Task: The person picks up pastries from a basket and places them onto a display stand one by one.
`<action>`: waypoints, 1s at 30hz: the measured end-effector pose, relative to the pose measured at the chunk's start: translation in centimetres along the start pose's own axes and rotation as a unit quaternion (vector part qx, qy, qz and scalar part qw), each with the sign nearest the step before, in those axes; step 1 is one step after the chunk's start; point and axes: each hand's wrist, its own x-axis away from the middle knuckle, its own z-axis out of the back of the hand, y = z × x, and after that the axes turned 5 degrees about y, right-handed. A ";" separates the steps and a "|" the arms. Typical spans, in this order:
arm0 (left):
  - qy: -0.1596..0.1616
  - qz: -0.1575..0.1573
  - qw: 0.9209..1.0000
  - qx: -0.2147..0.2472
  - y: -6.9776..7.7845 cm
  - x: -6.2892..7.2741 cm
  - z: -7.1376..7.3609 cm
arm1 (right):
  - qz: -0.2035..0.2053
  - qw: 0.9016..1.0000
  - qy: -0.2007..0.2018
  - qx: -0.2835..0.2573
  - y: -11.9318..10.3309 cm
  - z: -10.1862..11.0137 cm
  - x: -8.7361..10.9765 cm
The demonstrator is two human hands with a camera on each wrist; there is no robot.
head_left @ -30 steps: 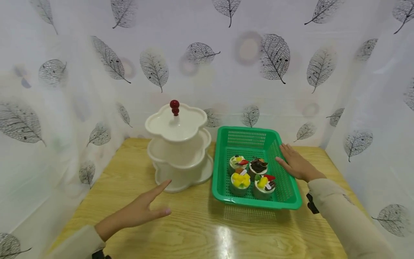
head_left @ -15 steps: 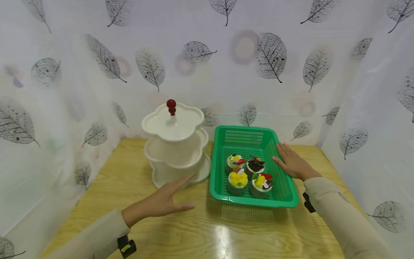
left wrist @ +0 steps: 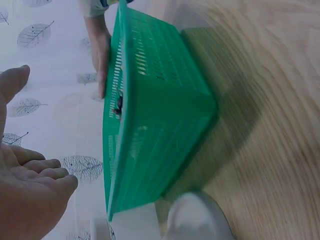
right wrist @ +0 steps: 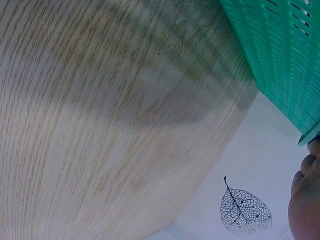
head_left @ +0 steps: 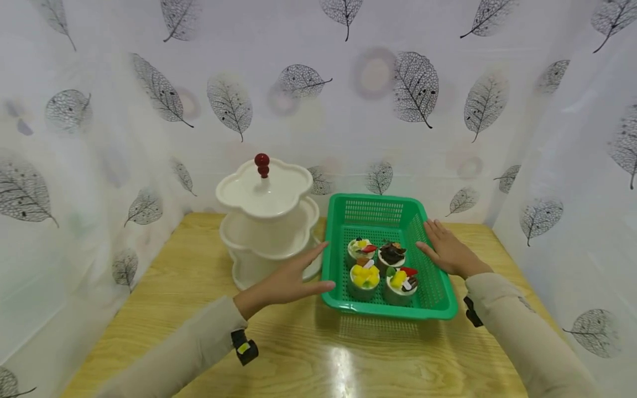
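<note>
A green plastic basket [head_left: 390, 313] holds several small cups of dessert, among them one topped with yellow cubes [head_left: 365, 276] and one with dark chocolate pieces [head_left: 392, 254]. My right hand [head_left: 450, 251] rests on the basket's right rim, fingers straight. At the left rim is my left hand [head_left: 285, 281], thumb and fingers spread and holding nothing. A gap shows between the left hand [left wrist: 35, 192] and the basket [left wrist: 165, 120] in the left wrist view. The right wrist view catches only part of the right hand [right wrist: 306, 200] beside the rim.
A white tiered stand [head_left: 266, 190] with scalloped trays and a red knob [head_left: 262, 165] stands left of the basket, partly behind my left hand. Both stand on a wooden table [head_left: 298, 354]. A leaf-printed sheet [head_left: 318, 127] surrounds the table at the back and sides.
My left hand has moved right, from in front of the tiered stand to the basket's left rim. The right hand stays at the right rim. The view has shifted slightly.
</note>
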 end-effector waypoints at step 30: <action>0.066 0.205 0.967 0.137 1.2 -8.3 -8.6 | 0.004 1.000 0.007 -0.002 -0.2 0.0 -0.1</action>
